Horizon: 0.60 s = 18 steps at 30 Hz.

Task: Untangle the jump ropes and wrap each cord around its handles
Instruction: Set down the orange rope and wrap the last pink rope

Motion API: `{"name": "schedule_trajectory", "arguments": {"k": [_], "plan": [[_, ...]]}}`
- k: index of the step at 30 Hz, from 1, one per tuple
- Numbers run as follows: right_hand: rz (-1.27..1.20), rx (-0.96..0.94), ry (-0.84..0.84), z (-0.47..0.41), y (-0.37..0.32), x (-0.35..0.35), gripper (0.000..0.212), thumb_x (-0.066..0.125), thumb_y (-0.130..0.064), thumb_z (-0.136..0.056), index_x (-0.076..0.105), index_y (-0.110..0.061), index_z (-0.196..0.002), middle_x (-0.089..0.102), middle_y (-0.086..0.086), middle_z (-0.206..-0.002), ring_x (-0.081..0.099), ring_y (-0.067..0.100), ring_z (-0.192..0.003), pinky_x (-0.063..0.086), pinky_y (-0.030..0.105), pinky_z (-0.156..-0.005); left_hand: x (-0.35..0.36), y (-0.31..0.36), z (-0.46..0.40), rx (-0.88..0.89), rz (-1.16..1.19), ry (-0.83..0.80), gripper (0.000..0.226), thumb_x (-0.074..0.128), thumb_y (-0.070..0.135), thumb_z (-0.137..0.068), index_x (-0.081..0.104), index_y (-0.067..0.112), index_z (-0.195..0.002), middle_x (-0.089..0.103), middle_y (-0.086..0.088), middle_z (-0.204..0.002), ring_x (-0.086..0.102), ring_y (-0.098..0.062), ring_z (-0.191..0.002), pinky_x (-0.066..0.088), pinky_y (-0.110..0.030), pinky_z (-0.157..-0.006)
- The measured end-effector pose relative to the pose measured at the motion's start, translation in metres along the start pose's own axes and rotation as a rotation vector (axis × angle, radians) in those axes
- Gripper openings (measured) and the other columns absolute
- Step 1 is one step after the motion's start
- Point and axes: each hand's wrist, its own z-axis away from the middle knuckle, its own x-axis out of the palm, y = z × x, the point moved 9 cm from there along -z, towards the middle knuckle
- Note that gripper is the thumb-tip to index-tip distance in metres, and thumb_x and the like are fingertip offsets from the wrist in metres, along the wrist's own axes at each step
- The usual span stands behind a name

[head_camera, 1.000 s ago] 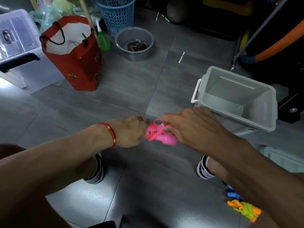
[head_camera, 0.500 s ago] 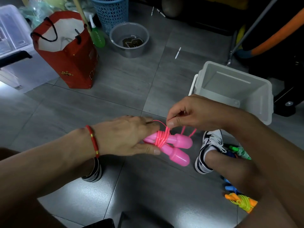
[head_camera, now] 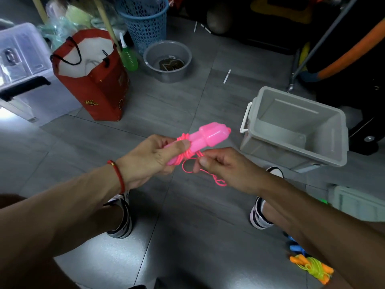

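Note:
My left hand (head_camera: 152, 158) grips the pink jump rope handles (head_camera: 208, 135), which lie side by side and point up to the right. Several turns of the pink cord (head_camera: 185, 152) are wound around their middle. My right hand (head_camera: 225, 166) pinches the loose end of that cord just below the handles. A short tail of cord loops down under my right hand. An orange-handled rope with a yellow-green cord (head_camera: 312, 270) lies wrapped on the floor at the lower right, next to blue handles (head_camera: 295, 247) partly hidden by my right forearm.
An open grey plastic bin (head_camera: 295, 126) stands on the floor to the right. A red paper bag (head_camera: 98, 80), a blue mesh basket (head_camera: 143, 19), a grey bowl (head_camera: 167, 61) and a clear storage box (head_camera: 23, 57) sit further back. My shoes rest on the grey tiles below.
The handles have tilted up and to the right in my left hand. My right hand has dropped from above the bundle to below it, drawing the cord end down.

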Motion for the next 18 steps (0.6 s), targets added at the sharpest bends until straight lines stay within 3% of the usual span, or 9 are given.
{"name": "schedule_trajectory", "arguments": {"k": [1, 3, 5, 7, 10, 12, 15, 17, 18], "plan": [[0.078, 0.013, 0.035, -0.001, -0.002, 0.000, 0.029, 0.046, -0.021, -0.106, 0.070, -0.012, -0.095, 0.052, -0.025, -0.054, 0.049, -0.004, -0.051, 0.033, 0.010, -0.057, 0.000, -0.004, 0.000, -0.012, -0.014, 0.009, 0.047, 0.059, 0.041, -0.095, 0.047, 0.001, -0.072, 0.025, -0.007, -0.053, 0.017, -0.012, -0.045, 0.016, -0.022, -0.045], [0.149, 0.060, 0.064, 0.000, -0.003, 0.003, 0.032, 0.042, -0.022, -0.107, 0.067, -0.018, -0.086, 0.052, -0.023, -0.050, 0.051, -0.002, -0.048, 0.035, 0.017, -0.057, -0.003, -0.009, -0.002, -0.004, -0.116, 0.050, 0.047, 0.063, 0.046, -0.093, 0.051, 0.004, -0.074, 0.031, 0.004, -0.053, 0.023, -0.011, -0.046, 0.021, -0.024, -0.046], [0.048, 0.116, 0.102, 0.000, 0.003, 0.007, 0.037, 0.040, -0.024, -0.107, 0.063, -0.022, -0.079, 0.049, -0.014, -0.045, 0.047, 0.002, -0.042, 0.038, 0.026, -0.057, -0.011, -0.007, -0.005, 0.054, -0.365, 0.134, 0.050, 0.065, 0.053, -0.090, 0.056, 0.007, -0.072, 0.037, 0.009, -0.053, 0.031, -0.010, -0.048, 0.027, -0.027, -0.046], [-0.065, 0.195, 0.205, 0.000, 0.011, 0.006, 0.041, 0.040, -0.025, -0.107, 0.064, -0.021, -0.073, 0.046, -0.015, -0.040, 0.042, 0.001, -0.040, 0.034, 0.026, -0.054, -0.019, -0.001, -0.005, 0.101, -0.605, 0.261, 0.042, 0.066, 0.053, -0.088, 0.059, 0.014, -0.072, 0.043, 0.008, -0.050, 0.037, -0.006, -0.045, 0.031, -0.019, -0.046], [0.008, 0.272, 0.360, 0.002, 0.006, -0.005, 0.039, 0.046, -0.027, -0.102, 0.072, -0.020, -0.073, 0.049, -0.017, -0.041, 0.044, 0.002, -0.046, 0.035, 0.022, -0.054, -0.011, 0.016, -0.002, 0.277, -0.736, 0.363, 0.035, 0.068, 0.047, -0.089, 0.050, 0.020, -0.074, 0.046, 0.010, -0.058, 0.048, -0.007, -0.052, 0.034, -0.016, -0.052], [0.012, 0.286, 0.461, 0.005, -0.002, -0.015, 0.040, 0.050, -0.037, -0.099, 0.077, -0.014, -0.081, 0.056, -0.011, -0.051, 0.052, 0.009, -0.059, 0.042, 0.028, -0.063, -0.002, 0.024, -0.002, 0.401, -0.771, 0.386, 0.039, 0.065, 0.052, -0.089, 0.045, 0.021, -0.077, 0.048, 0.007, -0.069, 0.053, -0.023, -0.060, 0.029, -0.022, -0.054], [-0.099, 0.264, 0.619, 0.007, -0.011, -0.026, 0.055, 0.049, -0.060, -0.093, 0.074, -0.012, -0.086, 0.072, 0.004, -0.076, 0.067, 0.023, -0.079, 0.052, 0.040, -0.077, 0.009, 0.037, -0.001, 0.500, -0.931, 0.458, 0.050, 0.051, 0.060, -0.086, 0.051, 0.010, -0.085, 0.051, -0.010, -0.082, 0.056, -0.040, -0.061, 0.037, -0.035, -0.051], [-0.314, 0.275, 0.737, 0.009, -0.009, -0.031, 0.051, 0.057, -0.064, -0.089, 0.070, -0.015, -0.079, 0.068, -0.003, -0.063, 0.064, 0.019, -0.063, 0.050, 0.040, -0.062, 0.025, 0.049, 0.004, 0.613, -1.143, 0.503, 0.049, 0.047, 0.054, -0.091, 0.054, 0.005, -0.092, 0.053, -0.015, -0.088, 0.055, -0.039, -0.058, 0.040, -0.039, -0.048], [-0.416, 0.308, 0.783, 0.012, -0.005, -0.033, 0.047, 0.061, -0.063, -0.087, 0.068, -0.018, -0.074, 0.059, -0.009, -0.051, 0.054, 0.013, -0.050, 0.041, 0.035, -0.054, 0.033, 0.054, 0.006, 0.666, -1.248, 0.517, 0.044, 0.046, 0.049, -0.095, 0.054, 0.006, -0.095, 0.054, -0.016, -0.090, 0.056, -0.037, -0.060, 0.042, -0.040, -0.051]]}}
